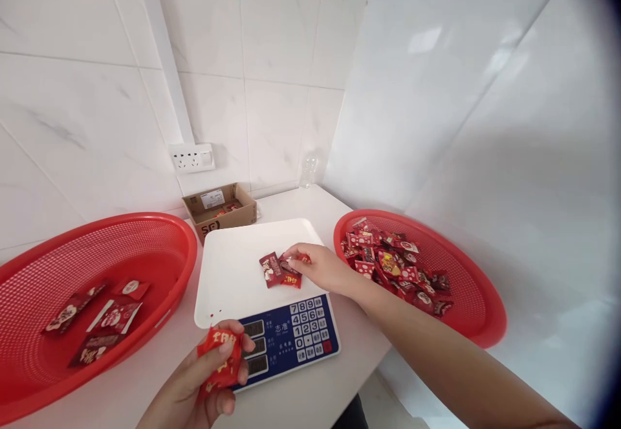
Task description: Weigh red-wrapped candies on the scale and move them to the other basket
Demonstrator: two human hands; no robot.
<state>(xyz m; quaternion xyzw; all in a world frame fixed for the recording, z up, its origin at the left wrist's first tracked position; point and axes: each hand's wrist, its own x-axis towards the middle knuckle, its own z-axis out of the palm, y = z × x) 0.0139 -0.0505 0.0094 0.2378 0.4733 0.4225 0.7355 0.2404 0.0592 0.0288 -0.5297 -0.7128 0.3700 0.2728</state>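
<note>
My left hand (208, 371) is closed round a red snack packet (220, 351) with yellow print, in front of the scale's displays. Over the white tray (233, 261) of the digital scale (286, 338), my right hand (310, 264) has its fingers bent down onto a small pile of packets. A dark red packet (272, 270) lies at the left of that pile, and a bright red packet (292, 280) shows below the fingertips. My right fingers touch the pile; which packet they pinch is partly hidden.
On the left, a red plastic basket (179, 274) has several packets in it. Another red basket (478, 312) on the right bears a heap of packets. Behind the scale stand an open cardboard box (242, 212) and a clear plastic bottle (308, 170) near the tiled wall.
</note>
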